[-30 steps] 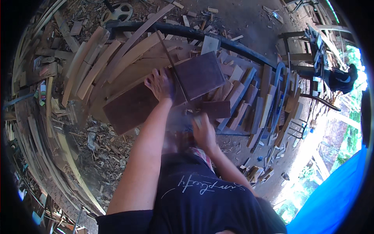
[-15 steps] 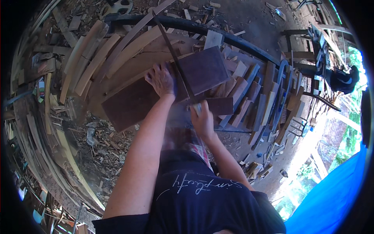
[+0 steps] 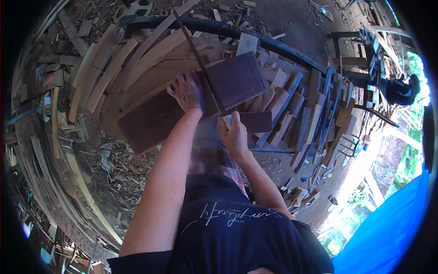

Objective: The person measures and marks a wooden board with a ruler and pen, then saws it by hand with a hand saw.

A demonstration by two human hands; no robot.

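Head view, looking straight down over a dark shirt at the bottom of the frame. Left hand just above centre, spread flat with fingers wide, pressing on a dark brown board lying aslant through the middle. Right hand at centre, fist closed around the handle of a saw; thin dark blade running from the fist up and to the left, across the board, tip near the top edge. Blade passing just beside the left hand's thumb side, between that hand and the board's darker square end. Small dark block just to the right of the right hand, touching or nearly touching the knuckles; hard to tell which.

Under and behind the board, long pale planks fanned out toward the upper left, crowding the left hand's side. Black curved pipe arching across the top, behind the planks. Short offcuts heaped right of centre, pressed close against the board's end and hemming in the saw hand. Curved metal frame standing among those offcuts at the right. Wood chips and scraps strewn over the ground at lower left. Blue sheet filling the lower right corner. Dark machine at the far right edge, well apart from both hands.
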